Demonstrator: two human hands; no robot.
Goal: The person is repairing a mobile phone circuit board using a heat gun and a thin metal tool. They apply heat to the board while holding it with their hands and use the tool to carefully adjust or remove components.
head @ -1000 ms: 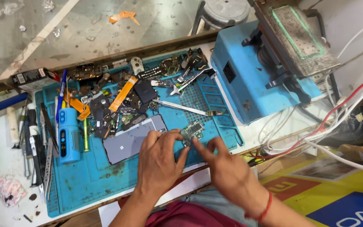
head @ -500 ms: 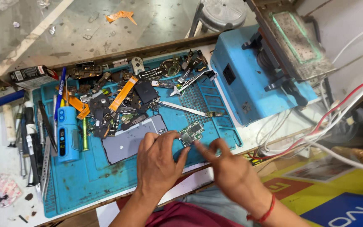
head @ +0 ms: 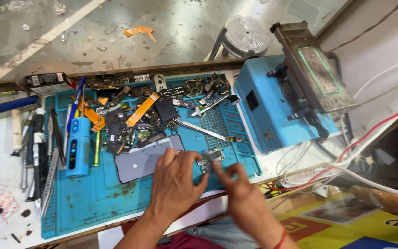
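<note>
While both hands worked over the blue silicone mat (head: 97, 193), the left hand (head: 173, 180) lay curled with its fingertips pinched on the near edge of a small circuit board (head: 210, 159), which sat on the mat just right of the grey phone back (head: 146, 159). The right hand (head: 242, 193) was blurred; its forefinger reached to the board's right side, touching or nearly so. I could not tell whether it gripped anything. The two hands were close together, meeting at the board.

Metal tweezers (head: 208, 131) lay on the mat just beyond the board, unheld. A heap of loose parts and an orange flex strip (head: 141, 109) crowded the far side of the mat. A blue cylindrical tool (head: 78, 147) and a row of screwdrivers (head: 38, 152) lay at left; the blue box-shaped machine (head: 272, 108) stood at right.

Judgement on handling: the board looked thin and densely populated, so it should be held by its edges only, kept flat against the mat, and steadied by one hand while the other worked with light pressure. Loose parts nearby should stay clear of the fingers.
</note>
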